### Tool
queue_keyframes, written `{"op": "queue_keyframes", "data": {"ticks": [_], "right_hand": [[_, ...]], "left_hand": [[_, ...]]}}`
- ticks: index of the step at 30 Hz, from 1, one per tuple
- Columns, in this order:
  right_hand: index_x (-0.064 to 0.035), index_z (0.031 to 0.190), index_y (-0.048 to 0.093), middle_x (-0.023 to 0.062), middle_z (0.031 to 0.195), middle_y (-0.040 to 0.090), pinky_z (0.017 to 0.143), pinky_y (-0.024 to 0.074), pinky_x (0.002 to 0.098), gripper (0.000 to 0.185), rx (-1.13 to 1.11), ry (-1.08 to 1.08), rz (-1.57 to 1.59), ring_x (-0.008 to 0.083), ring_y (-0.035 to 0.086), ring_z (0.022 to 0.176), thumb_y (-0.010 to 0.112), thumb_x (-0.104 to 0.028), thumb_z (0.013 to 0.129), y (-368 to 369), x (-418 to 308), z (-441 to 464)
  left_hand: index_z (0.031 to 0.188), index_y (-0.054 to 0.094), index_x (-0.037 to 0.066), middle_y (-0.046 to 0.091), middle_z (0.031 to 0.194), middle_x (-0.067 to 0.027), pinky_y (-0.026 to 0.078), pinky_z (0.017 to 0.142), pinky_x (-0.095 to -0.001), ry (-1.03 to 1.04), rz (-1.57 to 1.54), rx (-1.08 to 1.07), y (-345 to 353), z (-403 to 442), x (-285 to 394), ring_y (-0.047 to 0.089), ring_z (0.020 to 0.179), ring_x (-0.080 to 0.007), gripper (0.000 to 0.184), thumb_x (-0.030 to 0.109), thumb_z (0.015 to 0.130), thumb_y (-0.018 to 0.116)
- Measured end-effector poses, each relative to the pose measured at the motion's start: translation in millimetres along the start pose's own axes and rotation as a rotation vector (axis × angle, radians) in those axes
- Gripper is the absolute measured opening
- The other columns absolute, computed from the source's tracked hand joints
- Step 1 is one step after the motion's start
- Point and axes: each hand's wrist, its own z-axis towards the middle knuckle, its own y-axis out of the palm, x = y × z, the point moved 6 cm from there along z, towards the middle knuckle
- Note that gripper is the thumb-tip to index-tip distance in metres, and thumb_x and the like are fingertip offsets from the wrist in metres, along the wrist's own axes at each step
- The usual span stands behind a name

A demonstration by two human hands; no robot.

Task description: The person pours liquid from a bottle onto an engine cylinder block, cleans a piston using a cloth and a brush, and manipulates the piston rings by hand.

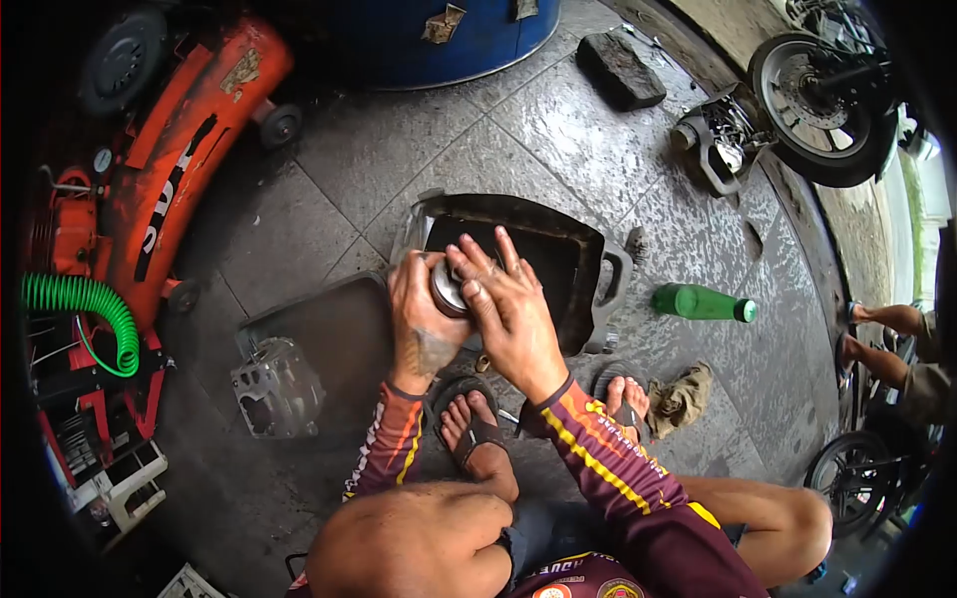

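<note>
My left hand (pixel 421 317) is wrapped around a small round metal part (pixel 449 289) with a dark side, which looks like a piston. My right hand (pixel 510 311) lies against the part's other side, its fingers stretched out and apart and its thumb touching the metal. Both hands are over the near left edge of a black tray (pixel 601 249) with a dark inside. What sits between my right palm and the part is hidden.
A second shallow tray (pixel 349 309) and a metal engine casing (pixel 277 389) lie at left. To the right are a green bottle (pixel 703 302) and a rag (pixel 681 399). A red compressor (pixel 189 159), blue drum (pixel 439 45), dark block (pixel 620 72) and motorcycle wheel (pixel 819 108) stand around.
</note>
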Motion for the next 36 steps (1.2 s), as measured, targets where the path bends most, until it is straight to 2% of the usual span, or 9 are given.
{"op": "queue_keyframes", "data": {"ticks": [5,10,14,17,22,25,30,32,36], "right_hand": [[-0.0175,0.136,0.061,0.0061,0.15,0.049,0.115,0.0229,0.0597,0.037,-0.079,-0.108,-0.012,0.0359,0.027,0.149,0.052,-0.024,0.101,8.9,-26.0,-17.1],[-0.0138,0.137,0.06,0.0085,0.15,0.049,0.116,0.0218,0.0596,0.039,-0.027,-0.029,0.016,0.0374,0.026,0.149,0.045,-0.027,0.103,-1.6,4.7,16.3],[-0.0174,0.138,0.06,0.0078,0.151,0.048,0.116,0.0214,0.0597,0.039,-0.113,-0.099,-0.023,0.0362,0.026,0.149,0.049,-0.024,0.102,6.4,-18.3,-16.7],[-0.0173,0.139,0.059,0.0082,0.151,0.048,0.116,0.0214,0.0598,0.039,-0.049,0.001,-0.001,0.0362,0.026,0.149,0.048,-0.021,0.102,-3.4,1.7,-1.3],[-0.0151,0.137,0.06,0.0076,0.15,0.049,0.116,0.0204,0.0602,0.039,-0.111,-0.133,-0.033,0.0358,0.027,0.149,0.052,-0.023,0.1,6.5,-27.0,-8.0],[-0.0164,0.136,0.061,0.008,0.149,0.05,0.115,0.0207,0.0613,0.038,-0.046,-0.065,-0.051,0.0351,0.028,0.149,0.052,-0.024,0.1,1.5,-5.7,-1.8],[-0.016,0.136,0.061,0.0085,0.149,0.051,0.116,0.0211,0.0605,0.038,-0.052,-0.089,0.011,0.0347,0.027,0.149,0.049,-0.024,0.102,-3.9,-16.7,6.0],[-0.0175,0.137,0.061,0.0072,0.151,0.049,0.117,0.0186,0.0584,0.038,-0.129,-0.095,-0.028,0.0335,0.027,0.15,0.048,-0.022,0.102,3.1,-20.3,-20.1],[-0.0153,0.139,0.059,0.0063,0.152,0.048,0.117,0.0194,0.0586,0.039,-0.028,-0.025,0.016,0.0348,0.027,0.149,0.049,-0.022,0.102,-4.5,5.2,8.7]], "left_hand": [[0.107,0.054,0.002,0.058,0.097,-0.0146,0.042,0.087,-0.047,-0.09,-0.144,-0.007,-3.0,1.6,-29.2,0.057,0.096,-0.0385,0.053,0.025,0.068,0.081],[0.106,0.054,0.003,0.058,0.095,-0.0159,0.042,0.088,-0.047,0.014,-0.046,-0.029,6.8,-7.0,0.6,0.057,0.097,-0.0385,0.046,0.021,0.071,0.078],[0.107,0.055,0.003,0.06,0.099,-0.0146,0.044,0.087,-0.0464,-0.125,-0.025,0.014,-5.2,3.5,-22.1,0.058,0.099,-0.0378,0.063,0.028,0.061,0.089],[0.106,0.055,0.004,0.059,0.099,-0.0138,0.043,0.088,-0.0468,-0.047,-0.059,-0.007,-2.0,1.1,-12.7,0.057,0.099,-0.0375,0.064,0.027,0.059,0.09],[0.105,0.056,0.004,0.058,0.099,-0.0141,0.043,0.087,-0.0465,0.038,-0.059,0.017,-5.1,4.4,-19.0,0.057,0.097,-0.0372,0.041,0.019,0.074,0.078],[0.106,0.055,0.004,0.057,0.097,-0.0139,0.043,0.087,-0.0473,-0.06,-0.095,-0.05,3.4,-1.2,-10.8,0.056,0.096,-0.0378,0.05,0.021,0.068,0.081],[0.105,0.055,0.003,0.057,0.097,-0.0144,0.043,0.086,-0.0473,0.011,-0.057,-0.024,-3.1,5.3,-2.8,0.056,0.095,-0.0396,0.051,0.02,0.066,0.082],[0.105,0.056,0.003,0.059,0.098,-0.0131,0.044,0.087,-0.0456,-0.168,-0.027,0.016,-8.4,10.3,-23.0,0.058,0.096,-0.0367,0.057,0.024,0.062,0.087],[0.105,0.056,0.003,0.059,0.098,-0.013,0.045,0.088,-0.0463,-0.108,-0.142,-0.039,1.2,1.9,-8.6,0.058,0.097,-0.0369,0.058,0.024,0.062,0.089]]}}
